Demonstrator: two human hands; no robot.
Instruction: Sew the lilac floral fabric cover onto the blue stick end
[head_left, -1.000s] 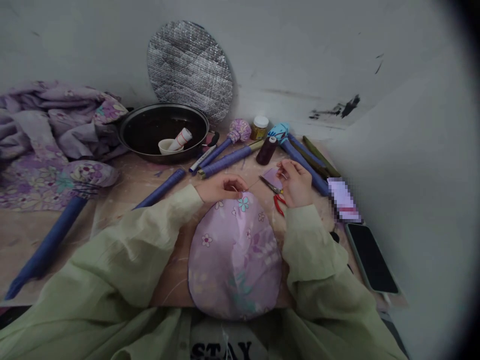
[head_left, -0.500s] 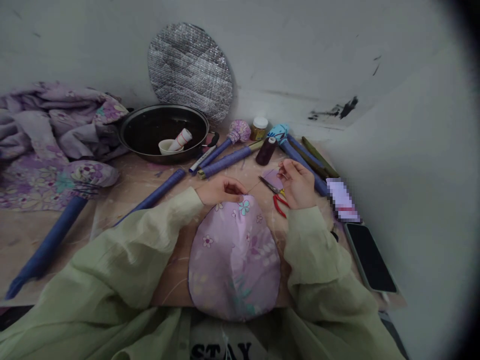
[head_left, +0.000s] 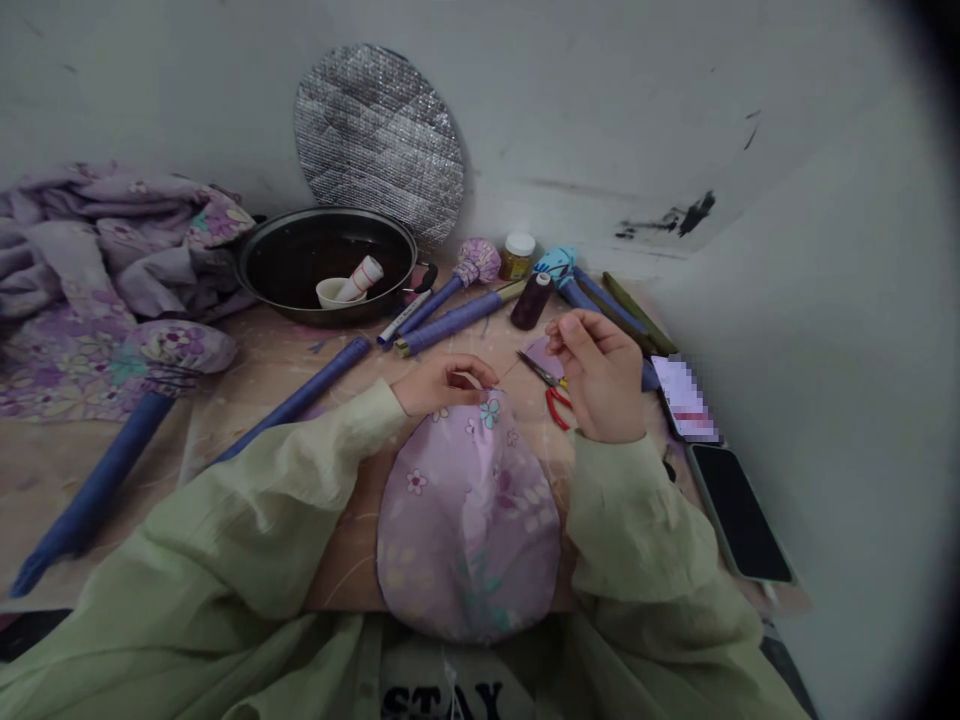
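Note:
A rounded piece of lilac floral fabric (head_left: 465, 520) hangs over the table edge in front of me. My left hand (head_left: 450, 385) pinches its top edge between thumb and fingers. From that edge a thin thread (head_left: 513, 370) runs up toward my right hand (head_left: 600, 370), which is raised to the right with its fingertips pinched together. Whether a needle is in those fingertips is too small to tell. Beside my right hand lie small red-handled snips (head_left: 557, 408), blades pointing away, by a lilac fabric scrap (head_left: 541, 356).
Behind my hands stand a dark thread spool (head_left: 532, 302), a jar (head_left: 517, 257) and a black pan (head_left: 259, 285) holding a small cup. Blue-wrapped sticks (head_left: 300, 395) lie around. Crumpled floral cloth (head_left: 75, 260) is left; two phones (head_left: 739, 515) lie right, near the wall.
My right hand has moved slightly right and toward me, turning a little. My left hand keeps its pinch on the fabric edge, almost in the same place.

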